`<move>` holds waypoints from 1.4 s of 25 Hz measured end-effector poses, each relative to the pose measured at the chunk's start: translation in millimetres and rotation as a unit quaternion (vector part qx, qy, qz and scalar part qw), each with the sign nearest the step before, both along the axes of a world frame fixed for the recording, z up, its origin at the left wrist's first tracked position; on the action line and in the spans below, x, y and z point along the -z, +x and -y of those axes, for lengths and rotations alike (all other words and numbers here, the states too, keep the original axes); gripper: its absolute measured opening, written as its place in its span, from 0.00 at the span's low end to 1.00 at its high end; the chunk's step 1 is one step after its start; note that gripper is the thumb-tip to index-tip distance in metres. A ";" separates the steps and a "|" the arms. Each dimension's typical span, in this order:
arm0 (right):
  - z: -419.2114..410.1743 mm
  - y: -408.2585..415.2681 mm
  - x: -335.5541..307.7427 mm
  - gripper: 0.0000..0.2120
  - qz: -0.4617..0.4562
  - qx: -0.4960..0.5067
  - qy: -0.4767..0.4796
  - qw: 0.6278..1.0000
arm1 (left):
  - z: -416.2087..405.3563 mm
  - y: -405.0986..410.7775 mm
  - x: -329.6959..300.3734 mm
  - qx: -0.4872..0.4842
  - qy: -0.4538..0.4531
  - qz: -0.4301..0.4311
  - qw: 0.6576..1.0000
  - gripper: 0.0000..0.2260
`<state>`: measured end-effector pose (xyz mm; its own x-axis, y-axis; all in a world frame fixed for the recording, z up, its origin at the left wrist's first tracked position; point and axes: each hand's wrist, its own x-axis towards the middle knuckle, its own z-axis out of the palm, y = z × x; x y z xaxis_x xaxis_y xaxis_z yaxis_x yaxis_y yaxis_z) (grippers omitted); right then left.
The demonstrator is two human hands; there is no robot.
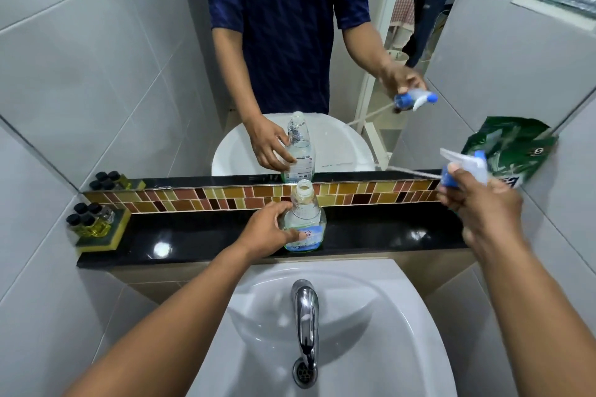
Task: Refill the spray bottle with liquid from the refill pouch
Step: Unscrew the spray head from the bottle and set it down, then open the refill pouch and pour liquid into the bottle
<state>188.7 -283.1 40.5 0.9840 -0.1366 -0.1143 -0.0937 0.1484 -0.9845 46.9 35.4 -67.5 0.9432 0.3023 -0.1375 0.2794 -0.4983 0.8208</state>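
A clear spray bottle (304, 219) with a blue label stands upright on the black ledge (200, 235), its neck open and uncapped. My left hand (269, 230) grips its body from the left. My right hand (477, 206) holds the removed blue-and-white spray head (464, 167) up at the right, its thin dip tube (412, 172) trailing left above the ledge. The green refill pouch (512, 145) leans in the far right corner, just behind the spray head.
A white sink (403, 332) with a chrome tap (304, 309) lies below the ledge. Several small black-capped bottles (92, 219) sit on a yellow sponge at the ledge's left end. A mirror (145, 74) rises above the mosaic tile strip; another person shows in it.
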 end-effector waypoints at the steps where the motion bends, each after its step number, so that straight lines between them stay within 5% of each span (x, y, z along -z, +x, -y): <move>1: -6.5 -3.3 24.1 0.10 -0.046 0.001 0.008 0.999 | 0.0 0.0 -1.1 0.004 0.028 -0.002 1.000 0.28; 5: -55.1 -20.2 101.1 0.14 -0.191 -0.017 0.004 0.981 | 0.1 1.1 -4.8 0.010 0.077 -0.002 0.997 0.27; 11: -116.2 -16.5 148.7 0.13 -0.238 -0.082 -0.031 0.967 | -2.6 4.4 -1.2 0.015 0.092 -0.005 0.996 0.28; 15: -120.1 -9.0 165.1 0.19 -0.213 -0.094 -0.178 0.956 | -2.1 5.6 3.2 0.007 0.086 -0.013 0.996 0.31; 19: -125.2 -2.6 156.2 0.31 -0.169 -0.121 -0.395 0.895 | -1.5 8.3 5.9 0.003 0.072 -0.024 0.997 0.34; 24: -117.2 -13.4 134.5 0.29 -0.115 -0.156 -0.490 0.850 | 8.2 6.7 -2.2 -0.015 0.072 -0.019 0.997 0.42; 26: -100.6 -17.6 130.5 0.24 -0.074 -0.157 -0.478 0.861 | 19.8 -6.3 -17.9 -0.068 0.085 -0.007 0.994 0.45; 31: -32.2 -25.7 94.3 0.08 -0.016 -0.118 -0.323 0.939 | 73.9 -40.1 -46.3 -0.109 0.139 0.165 0.970 0.07; 35: 31.9 -2.0 65.1 0.04 -0.003 -0.057 -0.275 0.960 | 136.7 5.5 -55.7 -0.037 0.109 0.149 0.982 0.05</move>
<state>186.7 -314.9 -24.6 0.9958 -0.0687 -0.0606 -0.0834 -0.4050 -0.9105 52.4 -101.3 -11.9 0.9063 0.3625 0.2172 0.0847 -0.6594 0.7470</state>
